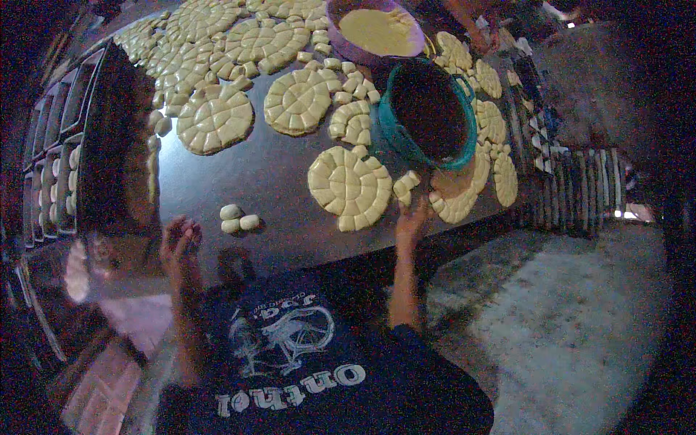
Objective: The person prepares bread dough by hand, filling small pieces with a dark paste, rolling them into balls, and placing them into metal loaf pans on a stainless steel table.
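Dough piece (pixel 410 178) near right hand (pixel 414 216), long axis slanting away rightward.

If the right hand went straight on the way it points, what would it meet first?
Most likely the small dough pieces just ahead of the right hand; whether its fingertips already touch them is unclear from this view. The teal basin stands farther on.

Dark navy shirt (pixel 428 377); pale bicycle print (pixel 293 337); white lettering (pixel 292 394); bare forearms (pixel 404 290)
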{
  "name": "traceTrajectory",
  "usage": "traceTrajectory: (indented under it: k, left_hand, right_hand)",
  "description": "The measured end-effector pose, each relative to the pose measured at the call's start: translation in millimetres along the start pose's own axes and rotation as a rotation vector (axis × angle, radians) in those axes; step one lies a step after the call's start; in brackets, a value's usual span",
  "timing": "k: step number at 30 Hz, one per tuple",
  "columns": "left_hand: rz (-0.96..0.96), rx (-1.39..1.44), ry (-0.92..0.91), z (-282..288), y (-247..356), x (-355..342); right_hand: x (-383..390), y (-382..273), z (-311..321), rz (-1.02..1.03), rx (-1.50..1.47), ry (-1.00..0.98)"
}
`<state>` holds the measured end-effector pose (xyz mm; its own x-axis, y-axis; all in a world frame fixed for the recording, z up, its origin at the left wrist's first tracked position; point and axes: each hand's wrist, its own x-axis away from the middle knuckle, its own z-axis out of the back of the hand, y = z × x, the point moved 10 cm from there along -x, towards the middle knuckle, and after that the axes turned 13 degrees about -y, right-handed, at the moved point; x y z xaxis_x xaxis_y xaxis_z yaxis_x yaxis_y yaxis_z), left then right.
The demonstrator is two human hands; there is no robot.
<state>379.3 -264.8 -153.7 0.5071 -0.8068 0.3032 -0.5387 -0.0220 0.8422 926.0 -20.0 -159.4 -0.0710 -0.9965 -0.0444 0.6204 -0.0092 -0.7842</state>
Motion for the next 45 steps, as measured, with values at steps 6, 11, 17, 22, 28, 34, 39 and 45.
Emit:
traceTrajectory:
  k: [6, 11, 17, 22, 28, 34, 39, 45]
  left_hand:
    - [0.068, -0.101, -0.172, -62.3, 11.0, -12.6]
    - [0.124, -0.113, -0.200, -90.7, 8.0, -3.0]
    - [0.232, -0.212, -0.465, -172.0, -6.6, 13.9]
    - [0.072, -0.298, -0.655, -259.0, 21.4, 18.9]
    - [-0.073, -0.256, -0.701, -277.9, -5.3, 14.4]
    - [0.075, -0.124, -0.554, -275.1, -22.7, 10.2]
    - [0.039, -0.391, -0.548, -277.6, -5.7, 10.1]
    - [-0.949, -1.348, -0.493, -365.5, 43.8, 88.8]
  right_hand:
    - [-15.4, 73.7, 8.3, -0.138, -0.051, -0.098]
    - [47.6, -0.5, 51.4, -0.292, -0.456, 0.067]
    - [50.4, -135.5, 15.2, -0.147, -0.854, -0.239]
    - [85.0, -184.4, -76.8, -0.129, -1.032, -0.609]
    - [118.8, -212.8, -128.5, -0.406, -1.291, -0.665]
    - [103.6, -234.0, -105.4, 0.116, -0.652, -0.764]
    - [73.7, -242.7, -86.1, 0.139, -0.465, -0.780]
    - [76.4, -222.6, -73.9, 0.296, -0.435, -0.790]
